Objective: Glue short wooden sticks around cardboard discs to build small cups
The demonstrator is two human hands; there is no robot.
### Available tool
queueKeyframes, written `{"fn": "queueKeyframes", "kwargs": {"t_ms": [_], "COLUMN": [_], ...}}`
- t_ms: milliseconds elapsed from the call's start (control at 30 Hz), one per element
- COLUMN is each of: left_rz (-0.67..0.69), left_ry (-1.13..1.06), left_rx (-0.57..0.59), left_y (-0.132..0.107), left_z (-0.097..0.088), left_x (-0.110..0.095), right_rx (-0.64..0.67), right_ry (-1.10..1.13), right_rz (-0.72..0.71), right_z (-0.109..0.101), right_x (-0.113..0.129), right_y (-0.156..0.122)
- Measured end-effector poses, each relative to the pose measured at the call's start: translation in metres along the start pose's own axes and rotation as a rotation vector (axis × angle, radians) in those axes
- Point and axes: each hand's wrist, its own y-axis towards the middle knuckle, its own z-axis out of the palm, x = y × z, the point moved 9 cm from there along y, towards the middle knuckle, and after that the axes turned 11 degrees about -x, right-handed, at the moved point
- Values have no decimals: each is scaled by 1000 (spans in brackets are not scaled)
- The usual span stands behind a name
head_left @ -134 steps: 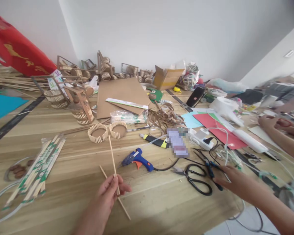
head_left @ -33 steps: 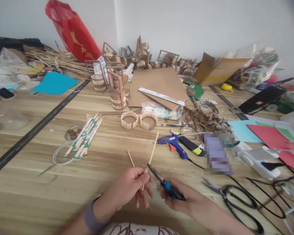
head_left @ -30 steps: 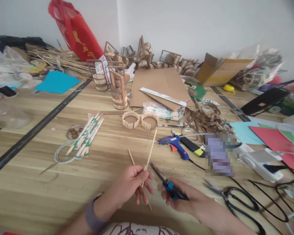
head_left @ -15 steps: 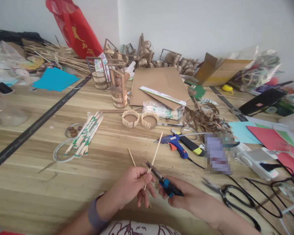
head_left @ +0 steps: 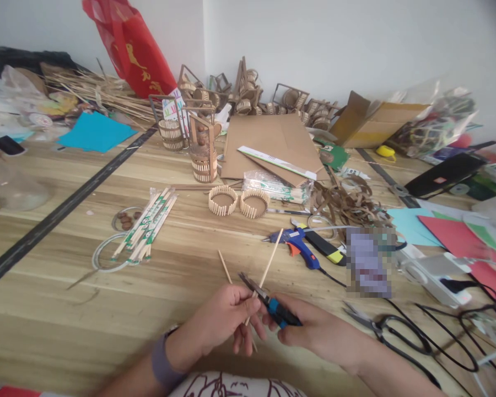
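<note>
My left hand (head_left: 225,320) pinches a thin bamboo stick (head_left: 270,259) that slants up and to the right. My right hand (head_left: 314,333) grips blue-handled cutting pliers (head_left: 268,302), whose dark jaws meet the stick just above my left fingers. A second bamboo stick (head_left: 224,267) lies on the wooden table (head_left: 66,309) under my left hand. Both hands are close together near the table's front edge.
A blue glue gun (head_left: 293,242) and a yellow-black utility knife (head_left: 324,248) lie just beyond the hands. Black scissors (head_left: 397,336) and cables are at the right. Wrapped chopsticks (head_left: 146,226), two small stick rings (head_left: 237,201), cardboard (head_left: 268,143) and bamboo models stand farther back.
The right hand fetched the pliers from the right side and brought them to the stick. In the last second the pliers' jaws moved left onto the stick, which tilted more to the right.
</note>
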Motion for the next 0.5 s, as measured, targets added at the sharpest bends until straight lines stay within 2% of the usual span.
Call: {"fn": "queueKeyframes", "kwargs": {"t_ms": [500], "left_rz": [-9], "left_ry": [12], "left_rx": [-23], "left_y": [1], "left_z": [-2], "left_x": [5], "right_rx": [-20], "right_ry": [-106], "right_rz": [-63], "right_z": [0], "right_x": [7], "right_y": [3]}}
